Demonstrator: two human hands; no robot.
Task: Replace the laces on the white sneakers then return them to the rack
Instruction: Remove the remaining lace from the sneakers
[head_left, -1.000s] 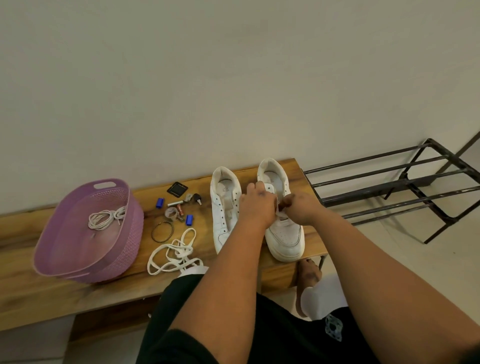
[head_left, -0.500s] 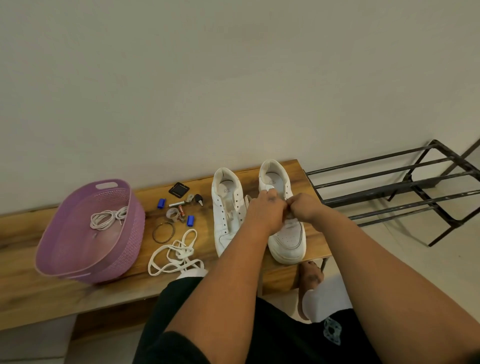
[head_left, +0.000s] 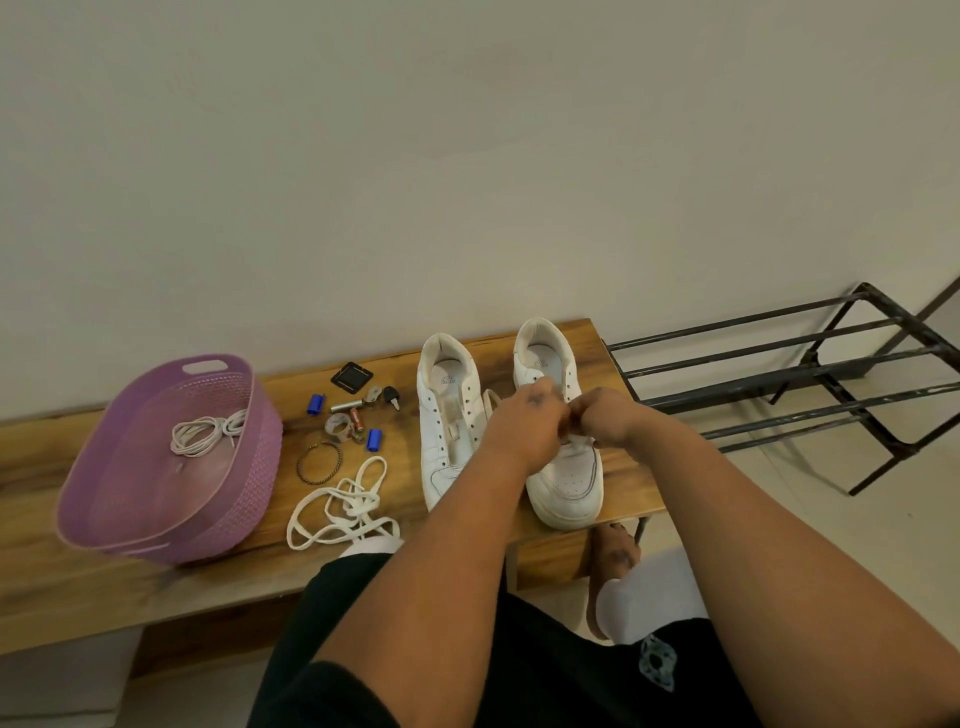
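On the wooden bench (head_left: 467, 525) in front of you stand two white sneakers side by side, heels toward the wall and toes toward you. Your left hand (head_left: 524, 431) and your right hand (head_left: 605, 418) meet over the right sneaker (head_left: 569, 478), just above its lace holes. Both hands have curled fingers, and they seem to pinch a bit of white lace (head_left: 571, 442) between them, but the spot is small and partly hidden, so you cannot be sure of the grip. The left sneaker (head_left: 444, 415) has bare lace holes and an open tongue. A loop of white lace (head_left: 491, 402) pokes up between the two shoes, beside your left hand.

To the left of the shoes lies a loose pile of flat white laces (head_left: 345, 506), near the front edge of the bench. Behind that pile sit small things: a twisted metal ring (head_left: 319, 463), two little blue pieces (head_left: 316, 404), a small battery, a dark key (head_left: 392, 397) and a black square (head_left: 352, 375). Farther left is a purple plastic basket (head_left: 119, 499), tilted a bit, with a coil of thin white cord (head_left: 205, 430) inside.

To the right of the bench stands the black metal shoe rack (head_left: 810, 374) on the floor. Your black shorts (head_left: 467, 649) fill the bottom of the view.
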